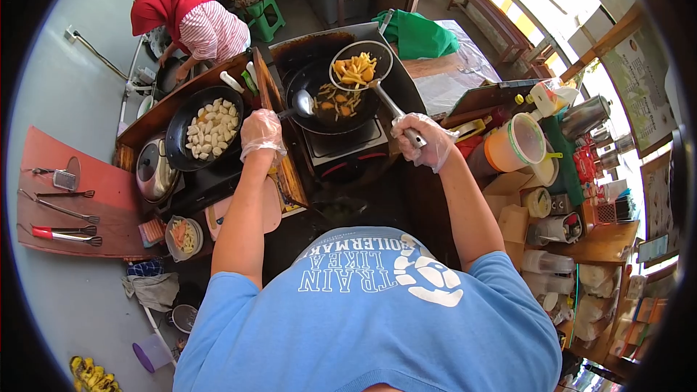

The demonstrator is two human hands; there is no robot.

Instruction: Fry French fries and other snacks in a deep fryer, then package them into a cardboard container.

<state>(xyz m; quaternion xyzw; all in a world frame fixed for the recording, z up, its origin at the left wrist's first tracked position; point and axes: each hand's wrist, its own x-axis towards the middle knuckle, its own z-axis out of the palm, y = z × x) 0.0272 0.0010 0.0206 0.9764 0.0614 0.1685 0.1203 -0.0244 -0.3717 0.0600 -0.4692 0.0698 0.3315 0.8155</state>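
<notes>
My left hand (262, 133), in a clear plastic glove, grips the handle of a metal ladle (303, 103). The ladle's bowl rests in the dark wok (294, 79) on the stove. My right hand (422, 139), also gloved, is closed around the handle of a round wire strainer (391, 60). Fried strips and orange-brown pieces (354, 69) lie in the strainer, which is over the wok's far right part. More strips and pieces (336, 102) sit in dark oil below it. To the left, a black pan (177, 136) holds many pale lumps of food (212, 129).
A wooden divider (269, 87) stands between pan and wok. A rice cooker (157, 166) and a bowl of cut food (184, 237) are at left. Containers, including a large plastic tub (512, 144), crowd the right. Another person (201, 30) bends over a pan at the upper left.
</notes>
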